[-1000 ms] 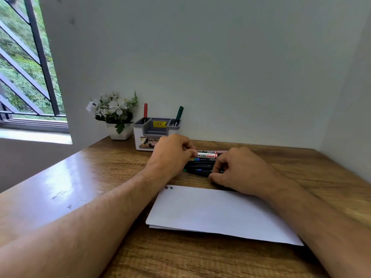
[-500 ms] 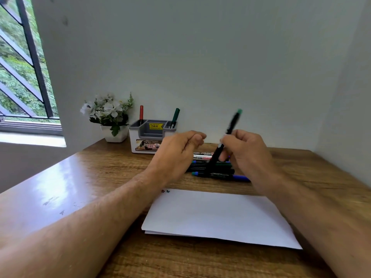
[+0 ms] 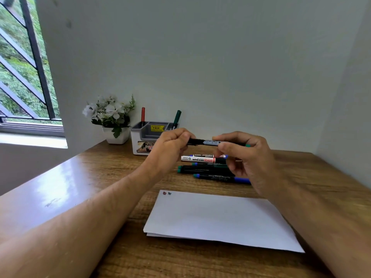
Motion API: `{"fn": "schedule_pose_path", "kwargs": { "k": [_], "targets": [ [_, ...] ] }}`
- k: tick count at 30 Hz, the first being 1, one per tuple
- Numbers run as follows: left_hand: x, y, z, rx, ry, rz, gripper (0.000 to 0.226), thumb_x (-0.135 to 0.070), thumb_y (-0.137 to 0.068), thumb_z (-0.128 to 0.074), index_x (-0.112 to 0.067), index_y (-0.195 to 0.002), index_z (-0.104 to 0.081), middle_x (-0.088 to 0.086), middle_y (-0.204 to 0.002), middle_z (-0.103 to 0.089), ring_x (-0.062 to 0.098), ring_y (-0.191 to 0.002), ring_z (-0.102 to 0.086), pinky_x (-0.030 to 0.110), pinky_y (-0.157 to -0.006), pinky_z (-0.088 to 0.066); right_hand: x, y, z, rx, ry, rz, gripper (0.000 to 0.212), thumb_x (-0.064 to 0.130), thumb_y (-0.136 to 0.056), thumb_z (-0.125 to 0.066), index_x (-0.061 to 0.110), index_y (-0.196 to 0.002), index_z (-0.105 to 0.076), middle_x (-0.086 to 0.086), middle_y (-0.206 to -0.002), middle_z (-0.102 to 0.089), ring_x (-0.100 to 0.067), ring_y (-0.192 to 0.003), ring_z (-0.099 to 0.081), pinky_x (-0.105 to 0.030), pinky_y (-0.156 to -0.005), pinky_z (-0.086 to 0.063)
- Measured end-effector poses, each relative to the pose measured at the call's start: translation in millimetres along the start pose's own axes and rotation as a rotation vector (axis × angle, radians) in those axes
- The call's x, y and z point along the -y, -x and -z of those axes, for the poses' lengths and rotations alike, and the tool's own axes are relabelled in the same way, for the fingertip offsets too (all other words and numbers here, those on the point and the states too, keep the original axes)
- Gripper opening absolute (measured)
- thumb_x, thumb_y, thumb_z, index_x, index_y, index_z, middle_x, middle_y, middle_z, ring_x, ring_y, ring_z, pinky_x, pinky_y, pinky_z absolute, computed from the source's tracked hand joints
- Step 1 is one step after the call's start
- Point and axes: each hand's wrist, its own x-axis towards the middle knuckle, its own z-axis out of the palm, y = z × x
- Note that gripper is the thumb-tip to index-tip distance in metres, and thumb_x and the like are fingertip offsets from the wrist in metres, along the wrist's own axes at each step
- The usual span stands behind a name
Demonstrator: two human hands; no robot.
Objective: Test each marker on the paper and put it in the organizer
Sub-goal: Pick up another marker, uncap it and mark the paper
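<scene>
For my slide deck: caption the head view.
Both hands, left and right, hold a green-capped marker level above the paper.

Desk glossy grained wood; paper matt white; organizer smooth plastic; held marker shiny black plastic.
</scene>
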Motion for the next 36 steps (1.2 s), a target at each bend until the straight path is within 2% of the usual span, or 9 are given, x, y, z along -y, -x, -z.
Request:
{"fn": "schedule_pose_path", "kwargs": {
  "k": [2, 4, 6, 9, 14, 17, 21, 28, 36],
  "targets": [
    [-1, 0, 2, -0.033, 0.095, 0.026, 0.029, -0.009, -0.104, -0.037, -0.006, -0.089, -0.061, -0.014, -0.049, -0.059, -0.003, -0.045, -0.056, 0.010, -0.044, -0.041, -2, 0, 1, -0.002, 0.175, 0.072, 0.014, 0.015, -0.083, -0.074, 0.026, -0.087, -0.081, 0.002, -0.070, -0.074, -0.009, -0.046, -0.051, -0.023, -0.045, -0.041],
    [1, -1, 3, -0.062, 0.115, 0.067, 0.026, -0.011, -0.103, -0.042, -0.006, -0.088, -0.062, -0.012, -0.046, -0.057, 0.000, -0.042, -0.054, 0.013, -0.042, -0.042, -5, 0, 1, -0.002, 0.623, 0.181, 0.017, 0.018, -0.083, -0.073, 0.034, -0.084, -0.076, 0.011, -0.069, -0.074, -0.005, -0.055, -0.060, -0.013, -0.052, -0.043],
    [5, -1, 4, -0.057, 0.040, 0.102, 0.027, -0.019, -0.103, -0.046, -0.010, -0.086, -0.065, -0.009, -0.046, -0.053, 0.004, -0.043, -0.047, 0.020, -0.046, -0.040, -6, 2, -3, 0.045, 0.891, 0.208, 0.015, 0.025, -0.082, -0.065, 0.039, -0.087, -0.069, 0.012, -0.067, -0.070, -0.003, -0.061, -0.061, -0.015, -0.051, -0.041],
    [9, -2, 2, -0.003, 0.023, 0.113, 0.027, -0.024, -0.101, -0.051, -0.015, -0.085, -0.070, -0.003, -0.052, -0.052, 0.011, -0.048, -0.044, 0.023, -0.048, -0.040, -6, 3, -6, 0.059, 0.991, 0.207, 0.022, 0.036, -0.083, -0.053, 0.036, -0.098, -0.068, 0.013, -0.068, -0.066, -0.005, -0.056, -0.055, -0.018, -0.050, -0.032],
    [4, 0, -6, 0.097, 0.115, 0.098, 0.021, -0.017, -0.100, -0.053, -0.016, -0.089, -0.072, 0.000, -0.062, -0.056, 0.003, -0.053, -0.050, 0.014, -0.049, -0.041, -1, 3, -10, 0.120, 1.203, 0.323, 0.023, 0.037, -0.096, -0.049, 0.026, -0.108, -0.065, 0.003, -0.088, -0.070, -0.019, -0.077, -0.059, -0.034, -0.067, -0.045],
    [1, 0, -7, 0.117, 0.206, 0.113, 0.029, -0.012, -0.102, -0.044, -0.014, -0.091, -0.071, 0.010, -0.076, -0.058, 0.011, -0.059, -0.047, 0.020, -0.052, -0.036, 1, 6, -18, 0.105, 1.102, 0.274, 0.012, 0.030, -0.097, -0.051, 0.027, -0.094, -0.062, 0.008, -0.076, -0.061, -0.011, -0.069, -0.056, -0.024, -0.059, -0.036],
    [1, 1, -7, 0.104, 0.412, 0.084, 0.028, -0.020, -0.091, -0.046, -0.009, -0.087, -0.072, 0.008, -0.067, -0.058, 0.013, -0.056, -0.046, 0.021, -0.051, -0.039, 1, 7, -23, 0.105, 0.773, 0.072, 0.027, 0.028, -0.096, -0.055, 0.026, -0.069, -0.056, 0.009, -0.056, -0.058, -0.002, -0.049, -0.049, -0.019, -0.049, -0.036],
    [7, 1, -1, 0.070, 0.516, 0.069, 0.043, -0.010, -0.099, -0.034, -0.004, -0.093, -0.076, 0.007, -0.070, -0.062, 0.014, -0.062, -0.053, 0.023, -0.058, -0.049, 4, 7, -27, 0.167, 0.345, -0.161, 0.041, 0.030, -0.104, -0.045, 0.014, -0.081, -0.075, 0.002, -0.050, -0.045, -0.002, -0.036, -0.035, -0.014, -0.038, -0.028],
    [6, -1, -3, 0.090, 0.552, 0.090, 0.024, -0.023, -0.093, -0.057, -0.013, -0.099, -0.078, 0.004, -0.084, -0.070, 0.012, -0.070, -0.060, 0.025, -0.067, -0.052, 5, 9, -29, 0.239, -0.064, -0.407, 0.040, 0.029, -0.106, -0.037, 0.012, -0.092, -0.071, 0.003, -0.052, -0.043, -0.007, -0.037, -0.028, -0.017, -0.035, -0.022]
  ]
}}
